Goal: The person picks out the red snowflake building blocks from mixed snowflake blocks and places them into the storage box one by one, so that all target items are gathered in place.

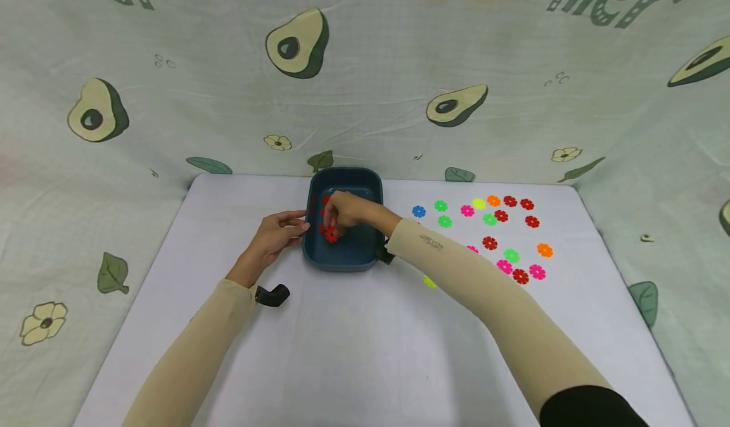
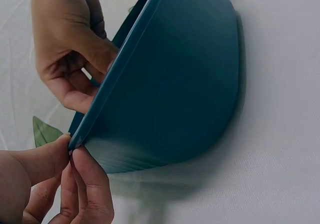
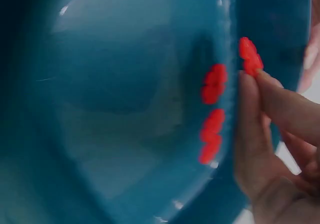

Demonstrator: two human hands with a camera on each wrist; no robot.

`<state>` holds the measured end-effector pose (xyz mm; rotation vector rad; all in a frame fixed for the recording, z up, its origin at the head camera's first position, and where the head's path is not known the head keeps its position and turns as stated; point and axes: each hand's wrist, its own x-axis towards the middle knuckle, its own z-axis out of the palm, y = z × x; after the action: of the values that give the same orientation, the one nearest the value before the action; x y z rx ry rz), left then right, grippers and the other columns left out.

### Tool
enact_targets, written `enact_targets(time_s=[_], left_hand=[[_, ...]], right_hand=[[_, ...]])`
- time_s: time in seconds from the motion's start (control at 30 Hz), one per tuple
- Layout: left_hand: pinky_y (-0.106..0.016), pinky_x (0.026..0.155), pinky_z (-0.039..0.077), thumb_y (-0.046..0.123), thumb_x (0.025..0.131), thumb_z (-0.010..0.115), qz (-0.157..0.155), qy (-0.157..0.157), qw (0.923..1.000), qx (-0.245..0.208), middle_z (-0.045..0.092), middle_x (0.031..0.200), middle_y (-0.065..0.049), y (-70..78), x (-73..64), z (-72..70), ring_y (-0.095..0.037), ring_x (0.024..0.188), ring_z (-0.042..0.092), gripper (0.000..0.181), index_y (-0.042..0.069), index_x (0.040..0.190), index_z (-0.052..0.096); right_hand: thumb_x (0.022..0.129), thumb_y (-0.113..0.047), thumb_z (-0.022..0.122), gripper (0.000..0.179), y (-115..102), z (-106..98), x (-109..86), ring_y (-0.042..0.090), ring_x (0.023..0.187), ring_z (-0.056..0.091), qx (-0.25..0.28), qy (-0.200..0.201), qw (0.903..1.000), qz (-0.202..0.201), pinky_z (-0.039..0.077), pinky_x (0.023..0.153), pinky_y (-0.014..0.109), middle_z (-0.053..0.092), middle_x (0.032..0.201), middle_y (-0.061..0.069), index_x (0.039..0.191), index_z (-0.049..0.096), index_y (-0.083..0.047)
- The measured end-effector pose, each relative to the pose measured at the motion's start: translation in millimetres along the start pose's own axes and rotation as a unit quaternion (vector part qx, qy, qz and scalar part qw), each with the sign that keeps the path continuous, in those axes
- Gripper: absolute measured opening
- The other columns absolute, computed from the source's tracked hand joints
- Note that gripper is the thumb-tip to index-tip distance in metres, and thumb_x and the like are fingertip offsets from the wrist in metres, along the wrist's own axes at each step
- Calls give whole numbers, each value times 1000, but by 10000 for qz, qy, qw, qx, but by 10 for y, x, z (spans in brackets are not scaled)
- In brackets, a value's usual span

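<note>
A dark blue plastic container (image 1: 359,249) stands at the back of the white table. My left hand (image 1: 272,235) pinches its left rim between thumb and fingers, as the left wrist view also shows. My right hand (image 1: 345,211) reaches over the rim into the container. Between its thumb and finger is a red flower-shaped piece (image 3: 250,56), close to the inner wall. Two more red flower-shaped pieces lie on the container floor along that wall, an upper piece (image 3: 214,84) and a lower piece (image 3: 212,136).
Several flower-shaped pieces in blue, green, pink, yellow, orange and red lie scattered on the table's right, among them a blue piece (image 1: 419,211) and an orange piece (image 1: 545,249). My right forearm (image 1: 473,278) covers part of them. A patterned cloth (image 1: 376,97) hangs behind the table.
</note>
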<state>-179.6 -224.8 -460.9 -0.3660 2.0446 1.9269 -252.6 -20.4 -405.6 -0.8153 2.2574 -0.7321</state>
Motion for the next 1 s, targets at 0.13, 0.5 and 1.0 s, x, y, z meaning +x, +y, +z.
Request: enact_targets(time_s=[0.13,0.5,1.0], left_hand=[[-17,72,57,1,103,67,-4,-1,10000,-2,60,110,-4,-3,-15,-18,-3,81,63,54,-4,154,50],[-18,74,58,-1,103,65,83,-39,10000,-32,61,109,-4,-26,5,-14,-3,82,63,52,-5,153,50],[-18,74,58,-1,103,66,27,-40,9999,-94,60,111,-5,-26,6,-13,-4,82,63,51,-4,152,52]], right_hand=[[83,19,77,22,-54,-7,55,13,74,61,-150,-49,9999,-71,54,68,22,65,79,3,100,78,5],[83,17,78,20,-84,118,209,11,75,60,-258,-246,9994,-24,56,70,23,65,82,3,100,78,5],[83,14,82,19,-92,220,300,14,77,63,-537,-334,9976,273,60,74,28,76,96,14,99,79,4]])
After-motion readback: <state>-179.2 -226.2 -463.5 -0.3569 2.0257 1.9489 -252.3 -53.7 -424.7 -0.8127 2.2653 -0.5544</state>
